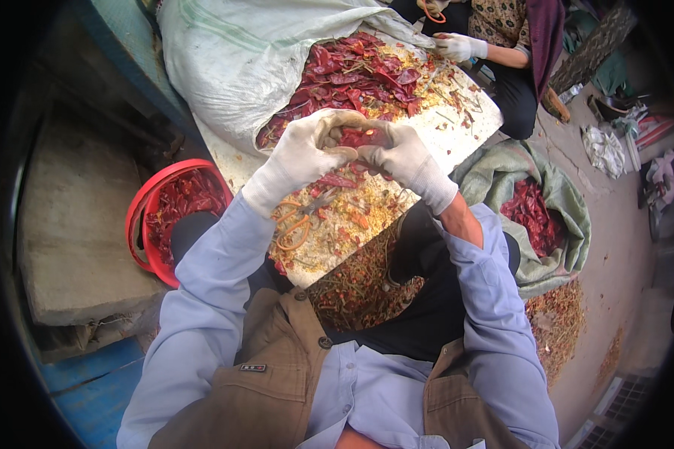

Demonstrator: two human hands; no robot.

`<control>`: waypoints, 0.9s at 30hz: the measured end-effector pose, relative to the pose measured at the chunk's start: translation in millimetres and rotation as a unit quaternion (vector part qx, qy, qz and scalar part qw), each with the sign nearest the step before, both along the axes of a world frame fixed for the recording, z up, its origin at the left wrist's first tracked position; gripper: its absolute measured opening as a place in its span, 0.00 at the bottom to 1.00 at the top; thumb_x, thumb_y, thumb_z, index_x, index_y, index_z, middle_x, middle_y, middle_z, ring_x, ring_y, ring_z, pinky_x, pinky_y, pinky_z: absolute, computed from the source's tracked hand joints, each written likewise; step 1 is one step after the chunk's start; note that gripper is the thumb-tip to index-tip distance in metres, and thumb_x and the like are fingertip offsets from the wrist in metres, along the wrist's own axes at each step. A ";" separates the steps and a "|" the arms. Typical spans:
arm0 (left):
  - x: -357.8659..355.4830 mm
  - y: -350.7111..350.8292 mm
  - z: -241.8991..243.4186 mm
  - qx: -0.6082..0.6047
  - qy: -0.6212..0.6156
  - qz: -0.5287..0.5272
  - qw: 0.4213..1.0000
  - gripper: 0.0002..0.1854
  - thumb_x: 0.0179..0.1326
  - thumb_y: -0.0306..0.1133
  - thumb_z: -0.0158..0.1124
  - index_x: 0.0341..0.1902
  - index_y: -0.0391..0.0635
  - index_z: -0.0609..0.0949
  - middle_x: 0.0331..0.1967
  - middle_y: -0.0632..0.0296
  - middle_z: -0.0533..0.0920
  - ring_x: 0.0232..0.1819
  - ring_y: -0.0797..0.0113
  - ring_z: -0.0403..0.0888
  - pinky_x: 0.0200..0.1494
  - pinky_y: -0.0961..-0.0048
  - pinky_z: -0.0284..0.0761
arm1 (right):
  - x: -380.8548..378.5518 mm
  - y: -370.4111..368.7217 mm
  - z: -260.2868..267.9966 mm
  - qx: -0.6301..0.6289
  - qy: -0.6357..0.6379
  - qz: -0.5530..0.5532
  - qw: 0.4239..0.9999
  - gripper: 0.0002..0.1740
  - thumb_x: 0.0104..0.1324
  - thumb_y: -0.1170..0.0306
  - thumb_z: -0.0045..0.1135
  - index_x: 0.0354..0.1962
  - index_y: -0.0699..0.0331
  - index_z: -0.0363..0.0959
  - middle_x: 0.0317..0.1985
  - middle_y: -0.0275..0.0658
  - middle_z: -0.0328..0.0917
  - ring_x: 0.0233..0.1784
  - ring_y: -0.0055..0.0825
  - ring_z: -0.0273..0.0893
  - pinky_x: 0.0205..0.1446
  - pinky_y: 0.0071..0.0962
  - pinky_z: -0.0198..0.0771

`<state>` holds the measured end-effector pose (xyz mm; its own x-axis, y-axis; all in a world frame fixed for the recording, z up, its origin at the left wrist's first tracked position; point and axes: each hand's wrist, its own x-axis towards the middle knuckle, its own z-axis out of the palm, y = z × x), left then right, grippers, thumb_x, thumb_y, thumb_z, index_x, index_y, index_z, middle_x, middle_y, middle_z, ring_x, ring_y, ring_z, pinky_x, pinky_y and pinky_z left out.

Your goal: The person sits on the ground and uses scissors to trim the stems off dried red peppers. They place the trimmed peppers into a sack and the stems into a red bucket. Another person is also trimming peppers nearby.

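Both my hands wear white knit gloves and meet over the pale board (pixel 455 134). My left hand (pixel 317 146) and my right hand (pixel 396 154) grip a dried red chili (pixel 362 137) between them, its far side partly hidden by the fingers. Under and beyond them a heap of dried red chilies (pixel 348 73) spills from the mouth of a white woven sack (pixel 230 67). Orange-handled scissors (pixel 300 219) lie on the board below my left hand, among yellow seeds (pixel 370 207) and chili scraps.
A red bucket (pixel 163 269) of chilies stands at the left, beside a concrete slab (pixel 78 224). At the right is a green woven sack (pixel 581 241) holding chilies. Across the board sits a co-worker with a gloved hand (pixel 458 47) at its edge. Stems and scraps (pixel 365 292) litter the ground.
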<state>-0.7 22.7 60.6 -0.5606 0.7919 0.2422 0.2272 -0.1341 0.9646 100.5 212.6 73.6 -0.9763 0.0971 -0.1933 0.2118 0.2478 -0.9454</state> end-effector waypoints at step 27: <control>-23.6 -14.4 -111.5 -0.433 0.526 -0.002 0.732 0.10 0.57 0.32 0.69 0.43 0.50 0.86 0.44 0.58 0.82 0.49 0.52 0.84 0.51 0.55 0.81 | -2.3 10.9 -24.5 -0.242 0.016 -0.069 0.968 0.18 0.68 0.70 0.68 0.53 0.69 0.79 0.28 0.35 0.84 0.23 0.20 0.79 0.22 0.21 0.67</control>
